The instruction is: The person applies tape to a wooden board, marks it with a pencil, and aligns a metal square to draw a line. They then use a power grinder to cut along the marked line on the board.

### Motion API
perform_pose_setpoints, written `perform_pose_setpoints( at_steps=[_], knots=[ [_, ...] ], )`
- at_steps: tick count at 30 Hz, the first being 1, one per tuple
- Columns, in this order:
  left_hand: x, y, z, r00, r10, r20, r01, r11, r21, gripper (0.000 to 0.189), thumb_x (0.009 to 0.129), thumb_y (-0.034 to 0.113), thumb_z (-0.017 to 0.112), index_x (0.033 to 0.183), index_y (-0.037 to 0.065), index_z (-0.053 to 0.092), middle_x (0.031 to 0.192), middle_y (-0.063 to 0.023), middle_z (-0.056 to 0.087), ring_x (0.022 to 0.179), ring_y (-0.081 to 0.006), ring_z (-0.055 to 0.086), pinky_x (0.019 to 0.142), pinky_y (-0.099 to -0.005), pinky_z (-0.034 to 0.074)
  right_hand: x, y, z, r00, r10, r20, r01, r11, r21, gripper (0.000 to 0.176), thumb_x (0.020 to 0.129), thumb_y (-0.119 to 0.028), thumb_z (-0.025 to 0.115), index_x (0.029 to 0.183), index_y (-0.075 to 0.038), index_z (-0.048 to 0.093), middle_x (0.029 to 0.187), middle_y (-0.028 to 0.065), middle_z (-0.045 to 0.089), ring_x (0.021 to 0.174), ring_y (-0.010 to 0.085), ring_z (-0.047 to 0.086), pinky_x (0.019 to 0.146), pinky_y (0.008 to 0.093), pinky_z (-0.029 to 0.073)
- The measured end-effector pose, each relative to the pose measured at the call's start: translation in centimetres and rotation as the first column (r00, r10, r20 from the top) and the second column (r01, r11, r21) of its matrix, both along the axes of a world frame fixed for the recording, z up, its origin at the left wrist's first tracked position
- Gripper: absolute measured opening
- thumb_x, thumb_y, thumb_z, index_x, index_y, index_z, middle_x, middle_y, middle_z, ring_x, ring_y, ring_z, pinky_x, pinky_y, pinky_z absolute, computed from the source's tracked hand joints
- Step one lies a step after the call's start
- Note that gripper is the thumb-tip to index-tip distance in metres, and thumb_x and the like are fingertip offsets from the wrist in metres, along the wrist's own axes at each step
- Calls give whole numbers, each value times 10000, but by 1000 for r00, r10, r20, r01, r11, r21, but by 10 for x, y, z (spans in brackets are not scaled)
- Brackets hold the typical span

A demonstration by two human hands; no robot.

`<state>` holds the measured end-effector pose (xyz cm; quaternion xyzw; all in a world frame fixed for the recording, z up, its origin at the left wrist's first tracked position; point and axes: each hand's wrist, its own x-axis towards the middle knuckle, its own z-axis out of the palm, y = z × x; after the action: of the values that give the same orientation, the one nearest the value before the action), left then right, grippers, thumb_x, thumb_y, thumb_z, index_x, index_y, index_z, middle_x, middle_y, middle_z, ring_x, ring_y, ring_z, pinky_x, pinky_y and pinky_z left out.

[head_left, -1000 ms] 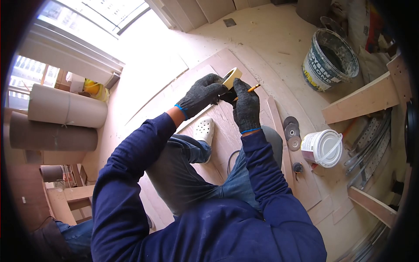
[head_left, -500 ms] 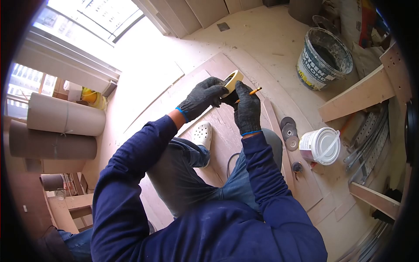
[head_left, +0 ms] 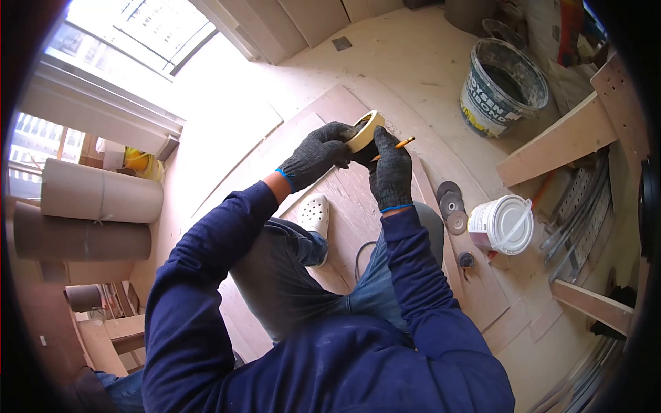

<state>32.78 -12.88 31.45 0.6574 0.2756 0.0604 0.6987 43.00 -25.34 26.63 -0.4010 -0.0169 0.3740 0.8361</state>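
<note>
My left hand (head_left: 318, 153), in a dark knit glove with a blue cuff, is closed on a roll of masking tape (head_left: 367, 134). Pale yellow tape faces the far side, and the roll is tilted. Close beside it, my right hand (head_left: 392, 173) wears a matching glove and grips an orange pencil (head_left: 405, 142), whose end juts out to the right. The right fingers are near or against the roll; their tips are partly hidden. Beneath both hands lies a wooden panel (head_left: 348, 219) on the floor.
To the right are grinding discs (head_left: 451, 203), a tape measure (head_left: 466, 260), a lidded white tub (head_left: 509, 224) and a dirty bucket (head_left: 501, 86). Large rolls (head_left: 103, 193) lie at left. A timber frame (head_left: 558, 141) and metal strips (head_left: 585, 206) are at far right.
The view has shifted slightly, so the surroundings sit a little further left. The tape roll has turned slightly between my hands; both keep their hold.
</note>
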Motion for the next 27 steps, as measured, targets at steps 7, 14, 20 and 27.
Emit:
perform_pose_setpoints(
  at_steps=[7, 14, 20, 27],
  knots=[
    [3, -11, 13, 990, 63, -126, -50, 993, 106, 296, 893, 129, 616, 1151, -10, 572, 934, -106, 632, 746, -138, 609, 688, -267, 522, -11, -1, -2, 979, -3, 205, -3, 1000, 27, 348, 975, -233, 618, 1137, 75, 626, 979, 171, 697, 845, 252, 724, 745, 352, 625],
    [-14, 2, 0, 995, 84, -48, -81, 995, 55, 301, 867, 99, 600, 1141, -24, 572, 923, -100, 629, 735, -139, 606, 682, -266, 524, -12, 5, 3, 989, 81, 120, -81, 997, -8, 342, 977, -219, 613, 1144, 80, 624, 964, 172, 697, 820, 249, 725, 732, 349, 627],
    [-16, -5, 10, 982, 143, -126, -131, 986, 101, 324, 834, 64, 579, 1143, -34, 580, 909, -102, 633, 723, -147, 609, 686, -266, 530, -17, 15, -8, 991, 131, 25, -132, 990, 49, 315, 972, -215, 618, 1093, 73, 654, 971, 162, 697, 814, 225, 716, 717, 324, 616],
    [-26, 9, -4, 981, 130, -142, -104, 979, 177, 321, 885, 105, 582, 1189, 2, 593, 939, -97, 649, 782, -140, 631, 709, -269, 535, -21, 18, -6, 992, 113, 62, -113, 994, -8, 310, 965, -228, 631, 1094, 52, 668, 970, 124, 691, 828, 185, 692, 732, 307, 587]
  ],
)
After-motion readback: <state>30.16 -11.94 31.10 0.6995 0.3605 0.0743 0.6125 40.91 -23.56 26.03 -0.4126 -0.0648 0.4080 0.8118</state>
